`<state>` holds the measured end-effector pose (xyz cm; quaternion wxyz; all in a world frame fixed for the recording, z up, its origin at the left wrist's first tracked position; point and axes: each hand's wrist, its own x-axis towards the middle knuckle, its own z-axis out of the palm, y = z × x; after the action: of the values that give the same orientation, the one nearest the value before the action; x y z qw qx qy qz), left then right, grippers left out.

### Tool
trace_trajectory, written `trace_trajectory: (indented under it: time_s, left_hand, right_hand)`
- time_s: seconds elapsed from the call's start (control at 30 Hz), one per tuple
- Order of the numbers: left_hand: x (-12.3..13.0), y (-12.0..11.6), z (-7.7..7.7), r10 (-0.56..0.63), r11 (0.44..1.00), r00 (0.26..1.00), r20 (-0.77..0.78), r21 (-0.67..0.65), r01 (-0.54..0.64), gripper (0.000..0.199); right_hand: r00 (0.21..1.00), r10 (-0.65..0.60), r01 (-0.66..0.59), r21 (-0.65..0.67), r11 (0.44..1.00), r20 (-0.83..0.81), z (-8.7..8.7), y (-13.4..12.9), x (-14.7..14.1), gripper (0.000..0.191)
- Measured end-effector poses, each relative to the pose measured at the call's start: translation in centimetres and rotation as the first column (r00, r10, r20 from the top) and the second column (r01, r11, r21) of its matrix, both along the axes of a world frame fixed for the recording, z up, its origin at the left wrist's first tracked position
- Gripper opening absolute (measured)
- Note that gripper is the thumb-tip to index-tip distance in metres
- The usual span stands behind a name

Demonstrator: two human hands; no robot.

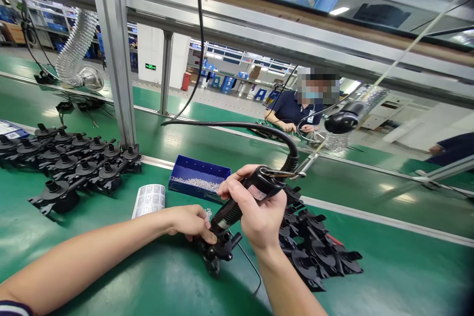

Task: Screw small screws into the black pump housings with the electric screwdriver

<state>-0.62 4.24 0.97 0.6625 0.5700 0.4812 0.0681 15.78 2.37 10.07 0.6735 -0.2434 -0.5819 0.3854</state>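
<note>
My right hand point(259, 212) is wrapped round a black electric screwdriver point(231, 210), which slants down to the left and hangs from a hook and cable at its top. The tool's lower end meets a black plastic part point(218, 252) just above the green tabletop. My left hand point(192, 222) grips this part from the left, thumb near the tool's lower end. The tip itself is hidden. Behind my hands sits a blue bin point(200, 170) of small silvery pieces. A few more small pieces point(208, 214) lie beside my left hand.
Several black parts point(85, 167) stand in rows at the left, others point(318, 252) at the right. A label roll point(149, 199) lies behind my left forearm. A metal post point(113, 54) rises at the left. Across the bench sits a person point(292, 108). A thin cable point(252, 261) runs near the part.
</note>
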Motion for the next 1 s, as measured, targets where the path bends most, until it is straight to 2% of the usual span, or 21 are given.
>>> trace_trajectory:
  time_s: [0.1,0.17,0.23,0.27,0.3,0.33,0.37,0.4,0.43,0.5,0.6,0.67,0.73,0.83,0.9,1.0]
  left_hand:
    - [0.0,0.3,-0.3,-0.018,1.000,0.999,0.034,0.007,0.018,0.047]
    - [-0.2,0.7,-0.2,0.009,1.000,0.995,0.095,0.016,-0.010,0.043]
    - [-0.8,1.3,0.1,0.067,0.989,0.988,0.137,0.119,-0.084,0.031]
    - [-1.3,1.5,0.4,0.091,0.964,0.988,0.122,0.237,-0.118,0.023]
    - [-1.8,1.8,0.7,0.108,0.913,0.992,0.069,0.388,-0.126,0.014]
    - [-2.2,1.9,0.9,0.123,0.839,0.992,-0.035,0.537,-0.085,0.009]
    - [-2.7,2.0,1.1,0.143,0.762,0.975,-0.167,0.647,-0.002,0.014]
    - [-3.0,2.1,1.1,0.168,0.705,0.941,-0.293,0.703,0.093,0.020]
    - [-3.2,2.1,1.1,0.186,0.679,0.900,-0.394,0.714,0.172,0.024]
    - [-3.2,2.0,0.5,0.181,0.684,0.846,-0.501,0.682,0.257,0.028]
    - [-2.7,1.9,-0.4,0.132,0.688,0.846,-0.516,0.663,0.297,0.030]
    - [-2.4,1.9,-0.7,0.100,0.673,0.852,-0.514,0.665,0.323,0.029]
    - [-2.3,1.7,-0.7,0.060,0.635,0.853,-0.518,0.679,0.368,0.027]
    - [-2.4,1.6,-0.6,-0.005,0.570,0.842,-0.539,0.691,0.445,0.031]
    - [-2.5,1.6,-0.8,-0.030,0.556,0.844,-0.536,0.692,0.460,0.034]
    - [-2.5,1.6,-1.3,-0.046,0.557,0.863,-0.503,0.705,0.440,0.041]
  right_hand:
    - [0.996,0.057,-0.057,-0.004,0.998,0.062,0.2,0.0,0.5,0.014]
    - [0.991,0.068,-0.068,-0.011,0.998,0.113,0.3,0.0,0.9,0.015]
    - [0.984,0.043,-0.037,-0.038,0.999,0.175,0.2,-0.1,1.4,0.017]
    - [0.977,0.034,-0.022,-0.061,0.998,0.211,0.2,-0.2,1.7,0.019]
    - [0.969,0.027,-0.006,-0.086,0.996,0.245,0.2,-0.3,1.9,0.022]
    - [0.962,0.020,0.011,-0.111,0.994,0.273,0.3,-0.4,2.1,0.024]
    - [0.955,0.013,0.027,-0.132,0.991,0.295,0.4,-0.6,2.2,0.026]
    - [0.951,0.008,0.038,-0.143,0.989,0.310,0.5,-0.8,2.3,0.027]
    - [0.947,-0.004,0.051,-0.140,0.989,0.321,0.6,-1.0,2.4,0.027]
    - [0.943,-0.057,0.095,-0.101,0.990,0.329,0.8,-1.4,2.6,0.026]
    - [0.949,-0.186,0.187,0.024,0.982,0.255,1.1,-1.9,2.7,0.019]
    - [0.960,-0.225,0.209,0.110,0.972,0.165,1.1,-2.0,2.6,0.013]
    - [0.983,-0.160,0.145,0.157,0.977,0.088,0.8,-1.9,2.2,0.010]
    - [1.000,-0.026,0.027,0.146,0.989,-0.010,-0.2,-1.3,0.9,0.010]
    - [1.000,-0.004,0.007,0.117,0.993,-0.029,-1.1,-0.8,0.0,0.010]
    - [0.998,-0.022,0.020,0.042,0.999,0.061,-1.9,0.0,-0.6,0.015]
